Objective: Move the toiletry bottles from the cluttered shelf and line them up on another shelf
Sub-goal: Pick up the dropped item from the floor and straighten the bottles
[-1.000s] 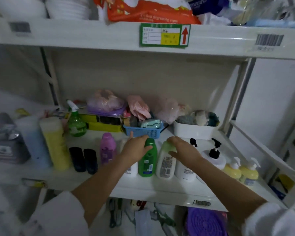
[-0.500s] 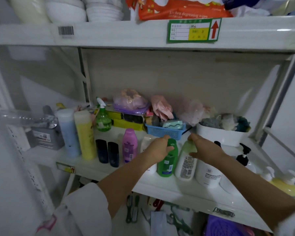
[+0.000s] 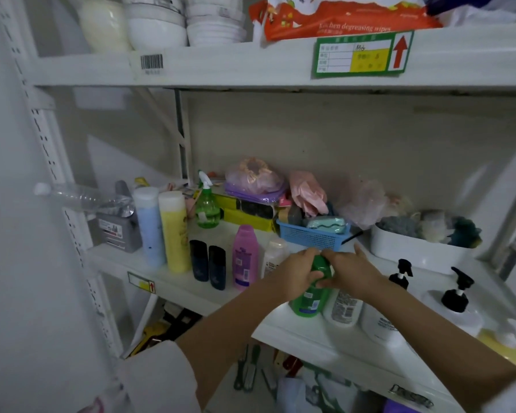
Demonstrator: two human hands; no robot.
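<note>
green bottle (image 3: 309,299): upright on the middle shelf (image 3: 173,280), near the front edge; it's the landmark here
left hand (image 3: 295,271): wrapped round the green bottle's upper body from its left, fingers curled on
right hand (image 3: 350,272): gripping the same green bottle's top from its right
white bottle (image 3: 341,307): touching the green bottle's right side
pink bottle (image 3: 245,257): left of it, apart
blue basket (image 3: 310,236): behind it

white shelf (image 3: 209,289) | holds: bottles in row (image 3: 245,257), blue basket (image 3: 312,236), white tub (image 3: 411,251)
</note>
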